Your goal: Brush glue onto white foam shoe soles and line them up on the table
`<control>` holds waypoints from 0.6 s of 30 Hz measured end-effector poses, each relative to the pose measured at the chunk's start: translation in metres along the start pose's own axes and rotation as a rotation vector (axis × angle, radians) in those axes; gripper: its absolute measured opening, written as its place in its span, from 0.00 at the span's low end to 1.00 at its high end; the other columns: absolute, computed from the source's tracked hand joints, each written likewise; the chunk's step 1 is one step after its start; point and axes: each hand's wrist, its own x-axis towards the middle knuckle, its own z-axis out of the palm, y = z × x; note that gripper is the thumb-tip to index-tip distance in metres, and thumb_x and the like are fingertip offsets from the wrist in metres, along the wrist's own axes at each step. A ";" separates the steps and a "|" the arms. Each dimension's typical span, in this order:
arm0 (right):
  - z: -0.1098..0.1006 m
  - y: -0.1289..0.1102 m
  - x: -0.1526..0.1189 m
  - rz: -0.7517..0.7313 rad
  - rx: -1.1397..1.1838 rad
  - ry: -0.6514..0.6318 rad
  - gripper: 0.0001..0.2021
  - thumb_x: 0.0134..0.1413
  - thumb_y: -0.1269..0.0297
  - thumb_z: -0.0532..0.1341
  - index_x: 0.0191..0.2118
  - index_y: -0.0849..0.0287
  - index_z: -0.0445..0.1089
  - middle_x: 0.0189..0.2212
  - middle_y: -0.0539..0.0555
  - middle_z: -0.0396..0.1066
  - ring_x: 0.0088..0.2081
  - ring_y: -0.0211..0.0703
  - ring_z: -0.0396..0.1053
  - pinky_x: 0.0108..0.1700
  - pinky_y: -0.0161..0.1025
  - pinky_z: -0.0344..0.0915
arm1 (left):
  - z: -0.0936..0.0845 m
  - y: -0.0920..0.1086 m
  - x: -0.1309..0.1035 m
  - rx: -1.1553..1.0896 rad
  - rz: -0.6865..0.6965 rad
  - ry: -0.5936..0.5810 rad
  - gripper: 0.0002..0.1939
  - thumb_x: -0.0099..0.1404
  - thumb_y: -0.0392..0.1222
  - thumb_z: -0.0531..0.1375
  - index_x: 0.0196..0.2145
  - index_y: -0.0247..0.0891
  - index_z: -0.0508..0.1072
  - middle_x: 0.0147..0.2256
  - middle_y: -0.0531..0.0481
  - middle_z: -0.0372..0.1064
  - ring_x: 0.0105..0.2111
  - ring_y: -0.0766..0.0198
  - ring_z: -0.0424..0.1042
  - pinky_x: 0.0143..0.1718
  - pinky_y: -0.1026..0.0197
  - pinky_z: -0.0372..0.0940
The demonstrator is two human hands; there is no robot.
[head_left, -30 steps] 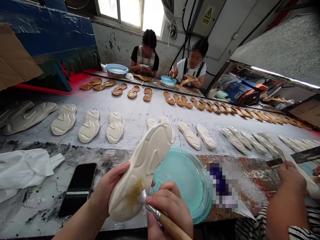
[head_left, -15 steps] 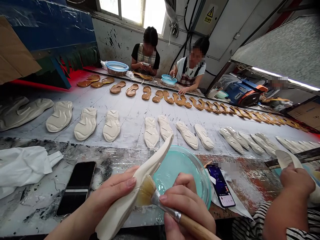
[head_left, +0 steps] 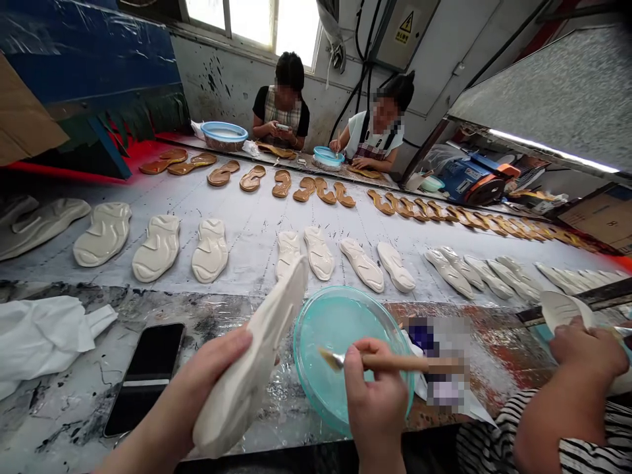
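My left hand is closed around a cream-white shoe sole, which it holds tilted on edge over the near bench. My right hand grips a brush by its wooden handle near the metal collar. The bristles reach over or into the pale liquid of a turquoise bowl; I cannot tell how deep. Behind the bowl, cream soles lie in a row on the white belt. The sole's underside and part of my left fingers are hidden.
Left of my arm lies a black phone, beside crumpled white cloth. Brown soles line the belt's far side, where two people sit. At the right, a co-worker's hand holds another pale sole.
The brush has left the sole's surface and moved right to the bowl. My left hand has turned the sole and shifted it slightly left. The far brown soles sit slightly further left.
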 end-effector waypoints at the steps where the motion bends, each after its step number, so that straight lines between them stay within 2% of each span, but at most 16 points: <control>1: 0.001 0.010 0.001 0.104 0.003 -0.091 0.16 0.56 0.49 0.60 0.31 0.58 0.73 0.23 0.51 0.70 0.26 0.41 0.68 0.29 0.36 0.63 | -0.003 0.001 0.005 -0.054 -0.075 -0.007 0.18 0.61 0.51 0.66 0.42 0.35 0.82 0.36 0.37 0.81 0.34 0.51 0.79 0.31 0.60 0.72; 3: 0.002 0.025 0.000 0.206 0.014 -0.245 0.19 0.51 0.45 0.63 0.28 0.58 0.74 0.21 0.52 0.70 0.25 0.44 0.69 0.27 0.37 0.62 | -0.007 0.003 0.012 -0.121 -0.150 0.034 0.20 0.65 0.50 0.61 0.45 0.30 0.80 0.35 0.32 0.81 0.30 0.49 0.80 0.29 0.57 0.73; 5: 0.003 0.032 -0.004 0.231 0.036 -0.311 0.21 0.46 0.43 0.66 0.25 0.58 0.75 0.22 0.54 0.71 0.27 0.46 0.69 0.28 0.37 0.61 | -0.009 0.005 0.018 -0.191 -0.174 0.082 0.20 0.68 0.47 0.58 0.47 0.27 0.78 0.37 0.28 0.80 0.30 0.48 0.80 0.29 0.55 0.74; 8: 0.001 0.035 -0.010 0.306 0.101 -0.276 0.22 0.48 0.41 0.66 0.27 0.59 0.75 0.22 0.52 0.68 0.26 0.42 0.65 0.30 0.36 0.59 | -0.009 0.003 0.026 -0.265 -0.183 0.061 0.21 0.70 0.45 0.54 0.50 0.27 0.76 0.38 0.26 0.80 0.29 0.48 0.81 0.30 0.51 0.75; 10: -0.001 0.035 -0.011 0.361 0.197 -0.271 0.23 0.50 0.41 0.65 0.26 0.60 0.73 0.17 0.49 0.63 0.23 0.38 0.60 0.28 0.35 0.57 | -0.009 0.000 0.029 -0.288 -0.175 0.044 0.20 0.70 0.45 0.54 0.50 0.27 0.76 0.37 0.27 0.80 0.29 0.48 0.81 0.30 0.51 0.75; 13: -0.005 0.032 -0.010 0.403 0.400 -0.300 0.24 0.50 0.40 0.64 0.25 0.60 0.72 0.14 0.47 0.59 0.20 0.36 0.59 0.28 0.35 0.60 | -0.005 -0.003 0.029 -0.312 -0.158 0.031 0.20 0.70 0.45 0.56 0.49 0.28 0.77 0.37 0.30 0.81 0.31 0.48 0.81 0.31 0.52 0.75; 16: -0.006 0.017 -0.013 0.349 0.613 -0.297 0.24 0.44 0.37 0.64 0.28 0.58 0.74 0.21 0.49 0.65 0.21 0.35 0.61 0.26 0.35 0.63 | 0.002 -0.004 0.025 -0.348 -0.170 0.006 0.20 0.68 0.48 0.58 0.49 0.31 0.78 0.33 0.37 0.81 0.31 0.48 0.81 0.32 0.54 0.75; 18: -0.001 -0.001 -0.020 0.150 0.756 -0.314 0.19 0.46 0.41 0.66 0.30 0.54 0.77 0.24 0.50 0.67 0.24 0.36 0.63 0.26 0.34 0.64 | 0.007 -0.004 0.020 -0.360 -0.182 -0.012 0.20 0.66 0.48 0.60 0.48 0.32 0.79 0.30 0.39 0.81 0.29 0.49 0.80 0.30 0.55 0.74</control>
